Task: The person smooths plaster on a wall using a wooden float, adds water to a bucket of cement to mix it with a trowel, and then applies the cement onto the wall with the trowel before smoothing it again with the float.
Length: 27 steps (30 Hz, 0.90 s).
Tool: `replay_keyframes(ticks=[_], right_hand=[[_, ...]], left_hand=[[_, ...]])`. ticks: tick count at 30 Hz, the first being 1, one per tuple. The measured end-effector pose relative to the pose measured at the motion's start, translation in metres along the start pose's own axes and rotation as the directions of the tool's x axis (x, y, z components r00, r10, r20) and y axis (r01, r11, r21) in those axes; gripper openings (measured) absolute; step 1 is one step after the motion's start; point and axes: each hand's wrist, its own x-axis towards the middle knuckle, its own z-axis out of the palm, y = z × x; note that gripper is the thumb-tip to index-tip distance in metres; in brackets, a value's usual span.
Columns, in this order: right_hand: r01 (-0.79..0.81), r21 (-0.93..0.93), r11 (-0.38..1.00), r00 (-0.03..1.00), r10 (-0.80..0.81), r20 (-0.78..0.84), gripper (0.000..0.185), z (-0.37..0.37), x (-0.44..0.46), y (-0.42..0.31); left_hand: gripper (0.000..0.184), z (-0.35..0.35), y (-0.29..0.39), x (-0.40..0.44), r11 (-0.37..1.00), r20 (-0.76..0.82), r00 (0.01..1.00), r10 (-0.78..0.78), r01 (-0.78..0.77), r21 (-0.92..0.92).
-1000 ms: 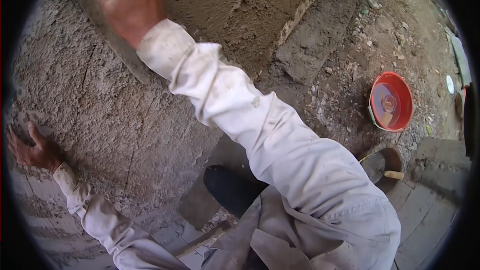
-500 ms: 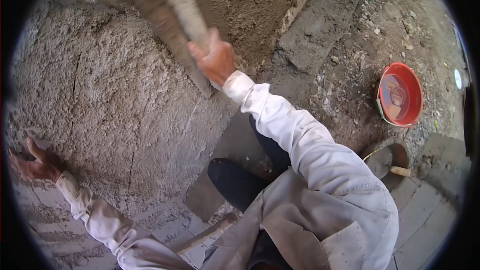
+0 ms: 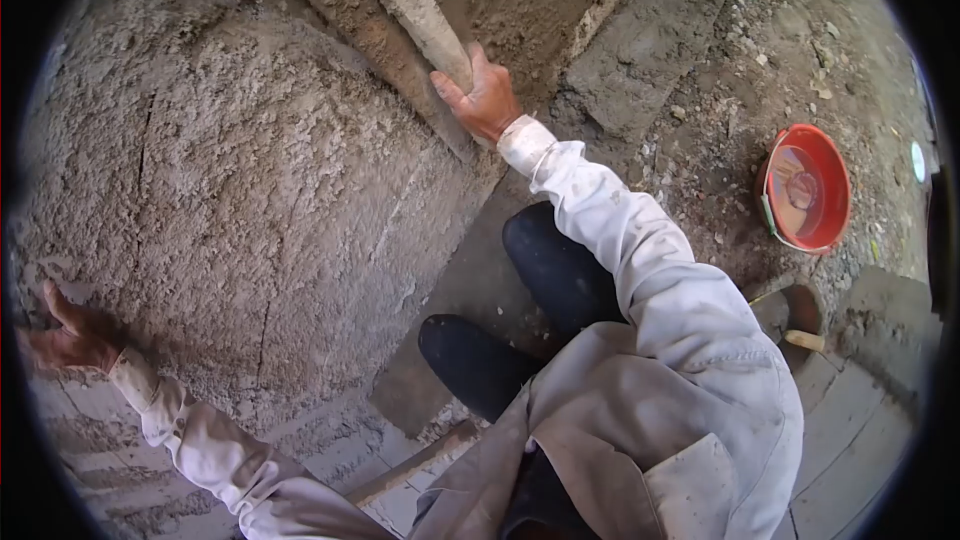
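My right hand (image 3: 482, 98) is closed on the near end of a long wooden float (image 3: 425, 22), which is crusted with mortar. The float's flat board lies along the border between smooth wet mortar (image 3: 530, 10) and a rough plastered surface (image 3: 230, 170). At the far left, my left hand (image 3: 75, 335) rests against the rough surface, thumb raised and fingers apart, holding nothing. Its fingertips fade into the dark edge of the view.
A red bucket (image 3: 838, 195) of murky water stands on rubble at the right. Below it sits a round container (image 3: 815, 305) with a wooden-handled tool (image 3: 805, 340). My dark boots (image 3: 475, 360) stand at the middle.
My right hand has come from the upper left toward the middle with the float, and the float now looks sharp rather than blurred. My left hand stays nearly where it was.
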Motion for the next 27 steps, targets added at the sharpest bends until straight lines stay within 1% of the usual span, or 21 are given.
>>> replay_keyframes(ticks=[1, 2, 3, 4, 5, 6, 7, 10, 13, 16, 18, 19, 21, 22, 23, 26, 27], right_hand=[[0.001, 0.027, 1.0, 1.0, -0.001, -0.021, 0.064, 0.004, 0.006, -0.009], [-0.003, 0.059, 0.998, 0.999, 0.005, -0.039, 0.067, 0.012, 0.009, -0.019], [-0.054, 0.114, 0.992, 0.998, 0.057, -0.022, 0.061, 0.013, 0.018, -0.049], [-0.074, 0.079, 0.994, 0.994, 0.067, 0.089, 0.055, 0.018, 0.032, -0.063], [0.155, 0.061, 0.986, 0.984, -0.148, -0.095, 0.048, 0.026, 0.051, -0.089], [0.188, 0.029, 0.982, 0.982, -0.187, -0.031, 0.044, 0.024, 0.07, -0.115], [0.132, 0.071, 0.989, 0.988, -0.137, 0.072, 0.047, 0.018, 0.089, -0.14], [0.179, 0.09, 0.98, 0.984, -0.179, -0.013, 0.039, 0.014, 0.129, -0.17], [0.137, 0.14, 0.981, 0.978, -0.112, -0.174, 0.04, 0.009, 0.14, -0.165], [-0.002, 0.234, 0.972, 0.973, 0.055, -0.222, 0.042, -0.001, 0.128, -0.148], [-0.065, 0.207, 0.976, 0.96, 0.118, -0.254, 0.045, -0.001, 0.118, -0.127], [-0.09, 0.21, 0.974, 0.954, 0.145, -0.263, 0.046, -0.002, 0.112, -0.121], [-0.121, 0.252, 0.96, 0.937, 0.194, -0.291, 0.046, 0.001, 0.101, -0.104], [-0.171, 0.311, 0.935, 0.929, 0.259, -0.266, 0.045, 0.005, 0.096, -0.093], [-0.217, 0.368, 0.904, 0.918, 0.318, -0.239, 0.044, 0.008, 0.092, -0.081], [-0.281, 0.433, 0.856, 0.891, 0.401, -0.213, 0.043, 0.014, 0.079, -0.056], [-0.298, 0.449, 0.843, 0.884, 0.421, -0.203, 0.043, 0.014, 0.075, -0.052]], left_hand=[[0.072, 0.0, 0.002, 0.004, 0.997, 0.005, 1.0, 0.029, -0.029, 0.077], [0.076, -0.001, 0.011, 0.002, 0.992, -0.014, 1.0, 0.007, -0.006, 0.125], [0.081, -0.002, 0.03, 0.004, 0.985, -0.033, 0.999, -0.014, 0.019, 0.171], [0.082, -0.001, 0.03, 0.003, 0.985, -0.056, 0.998, -0.032, 0.041, 0.168], [0.082, -0.002, 0.03, 0.001, 0.985, -0.07, 0.996, -0.049, 0.06, 0.162], [0.083, -0.003, 0.028, 0.002, 0.985, -0.081, 0.994, -0.068, 0.08, 0.155], [0.083, -0.005, 0.027, 0.005, 0.99, -0.063, 0.997, -0.053, 0.061, 0.125], [0.087, -0.008, 0.04, 0.006, 0.989, -0.073, 0.995, -0.073, 0.082, 0.127], [0.086, -0.01, 0.028, 0.005, 0.995, -0.047, 0.998, -0.042, 0.046, 0.094], [0.078, -0.004, 0.03, -0.002, 0.991, -0.116, 0.987, -0.115, 0.122, 0.051], [0.069, -0.002, 0.013, -0.003, 0.997, -0.095, 0.993, -0.071, 0.071, -0.012], [0.066, 0.0, 0.019, -0.003, 0.984, -0.093, 0.989, -0.116, 0.102, -0.144], [0.058, 0.0, -0.026, -0.005, 0.995, -0.092, 0.996, -0.02, 0.012, -0.097], [0.055, 0.001, -0.048, -0.006, 0.997, -0.091, 0.995, 0.027, -0.034, -0.074], [0.054, 0.001, -0.056, -0.009, 0.996, -0.089, 0.996, 0.023, -0.03, -0.08], [0.051, 0.002, -0.058, -0.009, 0.989, -0.107, 0.994, -0.015, -0.001, -0.145], [0.049, 0.003, -0.059, -0.013, 0.983, -0.097, 0.994, -0.058, 0.039, -0.181]])
